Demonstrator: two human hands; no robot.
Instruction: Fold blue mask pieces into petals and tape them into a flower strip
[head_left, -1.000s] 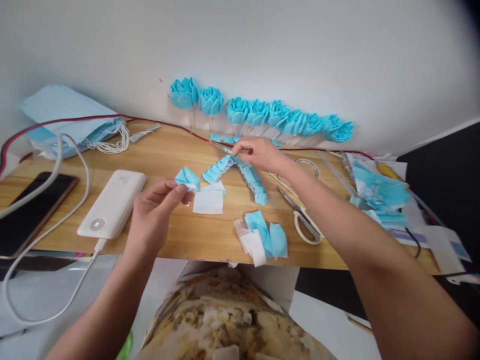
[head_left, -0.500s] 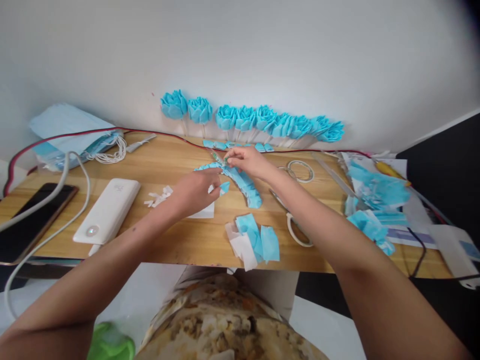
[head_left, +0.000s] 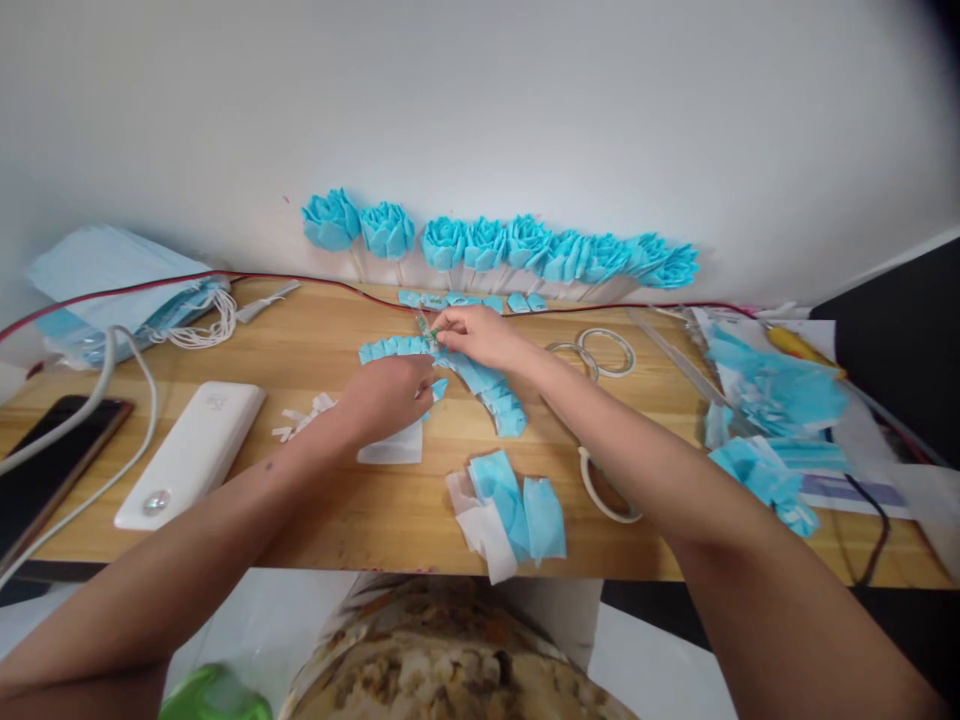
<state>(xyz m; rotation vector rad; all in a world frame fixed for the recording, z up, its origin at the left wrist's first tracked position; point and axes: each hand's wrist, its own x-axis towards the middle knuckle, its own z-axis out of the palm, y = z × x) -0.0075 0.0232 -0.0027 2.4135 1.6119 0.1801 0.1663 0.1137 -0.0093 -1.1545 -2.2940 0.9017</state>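
Note:
My left hand (head_left: pixel 394 392) is closed over the middle of the table, with a small blue fabric piece (head_left: pixel 439 388) at its thumb and fingertips. Just beyond it, my right hand (head_left: pixel 476 335) pinches a slim clear item with green markings (head_left: pixel 425 325), too small to name exactly. Under and beside the hands lies a row of overlapping blue fabric petals (head_left: pixel 499 400), bending to the right; another run of petals (head_left: pixel 390 347) extends left. Below my left hand is a white sheet piece (head_left: pixel 394 446). Cut blue and white fabric pieces (head_left: pixel 517 505) lie near the front edge.
Blue fabric flowers (head_left: pixel 442 243) on sticks lean along the wall. Tape rolls (head_left: pixel 607 352), scissors (head_left: pixel 609 490) and fabric scraps (head_left: pixel 776 385) are on the right. A power bank (head_left: pixel 191 455), phone (head_left: pixel 56 470) and stacked masks (head_left: pixel 127 280) sit left. A red-black cable (head_left: pixel 330 280) crosses behind.
The camera view has shifted slightly, so the table sits lower in view. My left hand has moved a little left and down; my right hand still pinches the slim clear item.

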